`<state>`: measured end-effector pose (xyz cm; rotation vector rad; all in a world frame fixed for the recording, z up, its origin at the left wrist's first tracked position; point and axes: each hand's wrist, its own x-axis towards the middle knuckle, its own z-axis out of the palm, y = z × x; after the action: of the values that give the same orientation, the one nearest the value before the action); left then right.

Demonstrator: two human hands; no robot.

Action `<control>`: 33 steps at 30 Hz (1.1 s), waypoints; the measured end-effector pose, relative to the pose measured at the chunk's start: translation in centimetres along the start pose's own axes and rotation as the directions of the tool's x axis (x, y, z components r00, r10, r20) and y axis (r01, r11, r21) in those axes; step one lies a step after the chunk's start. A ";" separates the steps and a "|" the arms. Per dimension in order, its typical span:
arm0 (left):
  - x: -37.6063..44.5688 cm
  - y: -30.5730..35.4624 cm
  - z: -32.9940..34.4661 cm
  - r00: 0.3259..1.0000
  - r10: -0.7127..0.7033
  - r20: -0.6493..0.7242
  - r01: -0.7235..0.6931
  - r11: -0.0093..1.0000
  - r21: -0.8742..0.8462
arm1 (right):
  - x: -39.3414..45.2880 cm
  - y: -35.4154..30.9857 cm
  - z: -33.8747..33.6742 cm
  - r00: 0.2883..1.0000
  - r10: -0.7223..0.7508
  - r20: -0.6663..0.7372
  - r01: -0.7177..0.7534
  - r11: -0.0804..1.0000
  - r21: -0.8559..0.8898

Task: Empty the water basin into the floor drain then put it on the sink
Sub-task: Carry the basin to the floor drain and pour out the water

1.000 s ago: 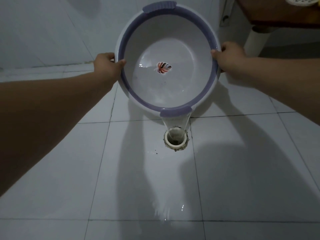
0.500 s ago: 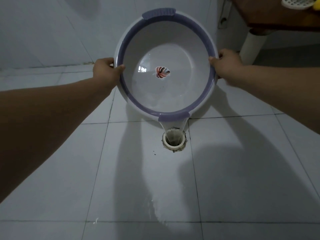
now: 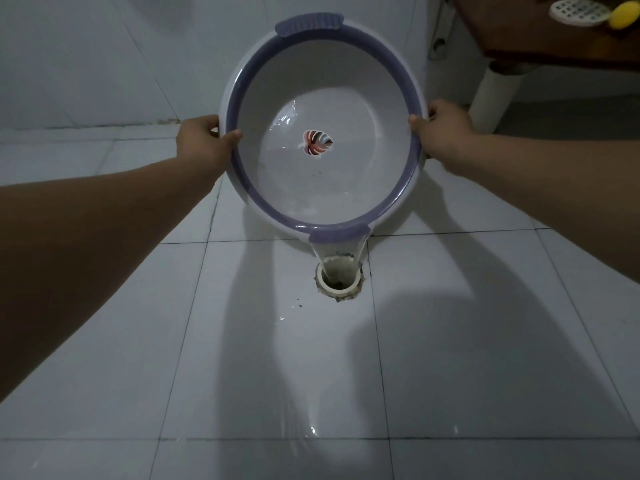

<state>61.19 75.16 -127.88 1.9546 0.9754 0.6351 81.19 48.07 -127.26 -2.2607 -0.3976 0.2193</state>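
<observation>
The white water basin [image 3: 346,98] has a purple rim and a leaf print on its bottom. It is tilted steeply toward me, above the floor. My left hand [image 3: 204,142] grips its left rim and my right hand [image 3: 441,131] grips its right rim. A stream of water [image 3: 337,252] runs over the near purple handle straight into the round floor drain [image 3: 339,280] just below it. Little water is left, pooled by the near lip.
White floor tiles [image 3: 467,341] lie wet in front of the drain, with a wet streak near the bottom. A brown counter [image 3: 540,36] on a white pedestal [image 3: 493,98] stands at the top right, holding a white strainer [image 3: 580,12] and a yellow object [image 3: 625,10]. A tiled wall rises behind.
The basin has tipped more steeply toward me and the pooled water inside has shrunk. Both hands keep their grip on the rim.
</observation>
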 end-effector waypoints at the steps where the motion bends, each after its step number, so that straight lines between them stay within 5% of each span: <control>1: 0.0 0.0 0.0 1.000 -0.002 0.000 0.002 1.000 -0.004 | -0.1 0.0 0.0 1.000 0.000 0.001 0.000 1.000 0.000; 33: -1.4 -1.1 -0.1 1.000 0.006 -0.031 -0.006 1.000 -0.023 | -1.6 -0.4 0.1 1.000 0.028 0.012 -0.028 1.000 0.006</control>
<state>59.86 74.42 -128.84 1.9331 0.9769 0.6789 79.61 47.83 -127.03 -2.2612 -0.3718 0.2483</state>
